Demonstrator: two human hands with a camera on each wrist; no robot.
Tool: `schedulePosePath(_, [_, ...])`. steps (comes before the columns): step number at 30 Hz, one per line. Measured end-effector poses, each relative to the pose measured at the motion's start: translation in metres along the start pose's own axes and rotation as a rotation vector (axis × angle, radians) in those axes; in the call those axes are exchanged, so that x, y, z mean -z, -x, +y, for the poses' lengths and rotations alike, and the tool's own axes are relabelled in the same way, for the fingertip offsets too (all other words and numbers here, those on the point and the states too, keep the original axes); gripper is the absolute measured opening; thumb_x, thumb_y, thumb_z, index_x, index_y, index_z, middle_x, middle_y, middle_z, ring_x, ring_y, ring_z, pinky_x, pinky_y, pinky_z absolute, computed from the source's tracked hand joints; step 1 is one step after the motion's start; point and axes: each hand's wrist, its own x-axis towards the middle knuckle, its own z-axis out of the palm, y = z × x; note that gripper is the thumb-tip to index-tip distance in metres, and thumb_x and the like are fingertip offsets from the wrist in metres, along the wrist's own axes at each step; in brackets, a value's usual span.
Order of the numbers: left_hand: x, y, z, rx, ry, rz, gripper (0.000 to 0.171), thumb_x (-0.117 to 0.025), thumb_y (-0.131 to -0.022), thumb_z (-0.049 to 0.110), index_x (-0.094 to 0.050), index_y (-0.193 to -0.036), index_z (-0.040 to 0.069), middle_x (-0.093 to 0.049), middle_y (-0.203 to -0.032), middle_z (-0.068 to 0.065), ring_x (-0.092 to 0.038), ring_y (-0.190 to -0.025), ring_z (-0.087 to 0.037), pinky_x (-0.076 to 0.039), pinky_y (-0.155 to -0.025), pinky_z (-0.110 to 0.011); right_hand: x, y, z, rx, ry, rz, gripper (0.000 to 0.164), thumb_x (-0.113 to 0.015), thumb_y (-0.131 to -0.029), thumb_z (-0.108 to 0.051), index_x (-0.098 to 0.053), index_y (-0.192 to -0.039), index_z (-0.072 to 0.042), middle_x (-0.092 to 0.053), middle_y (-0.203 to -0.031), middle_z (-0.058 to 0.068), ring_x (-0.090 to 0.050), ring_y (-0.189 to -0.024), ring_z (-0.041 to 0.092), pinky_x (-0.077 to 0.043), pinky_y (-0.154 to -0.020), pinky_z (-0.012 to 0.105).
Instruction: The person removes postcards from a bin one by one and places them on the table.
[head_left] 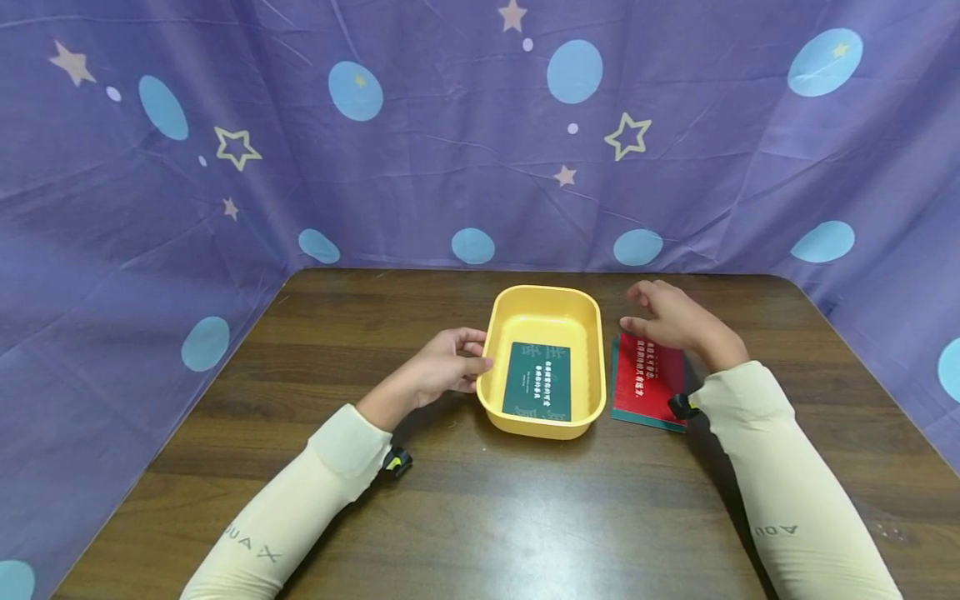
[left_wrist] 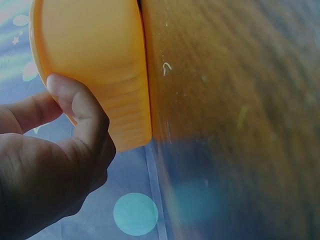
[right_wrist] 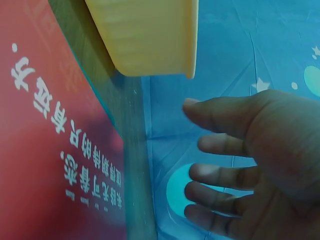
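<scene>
A yellow plastic tray (head_left: 543, 429) stands on the table with a dark green card (head_left: 537, 382) with white writing lying flat inside. My left hand (head_left: 447, 365) pinches the tray's left rim, thumb at the top edge and fingers against the outer wall; the left wrist view shows the thumb and a finger meeting at that rim. To the right of the tray lies a red card (head_left: 649, 379) with white writing, on top of a green one (head_left: 648, 421) whose edge sticks out. Over the red card's far end hovers my right hand (right_wrist: 270, 155), fingers spread apart and nothing between them.
The brown wooden table (head_left: 480, 517) reaches back to a purple curtain (head_left: 450, 183) with stars and blue dots. Another stretch of the curtain runs along the left side. Each wrist carries a small black device on its strap.
</scene>
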Motion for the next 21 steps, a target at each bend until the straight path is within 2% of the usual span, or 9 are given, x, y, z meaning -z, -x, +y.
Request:
schedulePosePath(5, [0.0, 0.001, 0.0, 0.001, -0.003, -0.002, 0.053, -0.063, -0.097, -0.004, -0.043, -0.146, -0.007, -0.05, -0.107, -0.009, -0.061, -0.087, -0.022, -0.058, -0.064, -0.024, -0.002, -0.003, -0.009, 0.055, 0.008, 0.073, 0.048, -0.068, -0.099, -0.023, -0.054, -0.13, 0.01, -0.057, -0.119, 0.031, -0.054, -0.114, 0.044, -0.045, -0.099, 0.059])
schedulePosePath(14, [0.0, -0.001, 0.0, -0.003, -0.009, -0.001, 0.053, -0.063, -0.097, -0.004, -0.043, -0.146, -0.006, -0.05, -0.107, -0.009, -0.061, -0.087, -0.023, -0.058, -0.064, -0.025, -0.009, -0.008, -0.026, 0.101, 0.035, 0.119, 0.055, -0.067, -0.1, -0.027, -0.053, -0.137, 0.011, -0.056, -0.131, 0.03, -0.049, -0.125, 0.045, -0.04, -0.109, 0.059])
schedulePosePath(21, [0.002, -0.001, -0.002, -0.007, -0.012, 0.001, 0.053, -0.063, -0.097, -0.003, -0.043, -0.146, -0.006, -0.051, -0.107, -0.009, -0.061, -0.087, -0.023, -0.058, -0.065, -0.025, -0.014, -0.011, -0.042, 0.131, 0.044, 0.097, 0.064, -0.062, -0.104, -0.034, -0.044, -0.146, 0.01, -0.05, -0.143, 0.029, -0.045, -0.134, 0.045, -0.037, -0.113, 0.06])
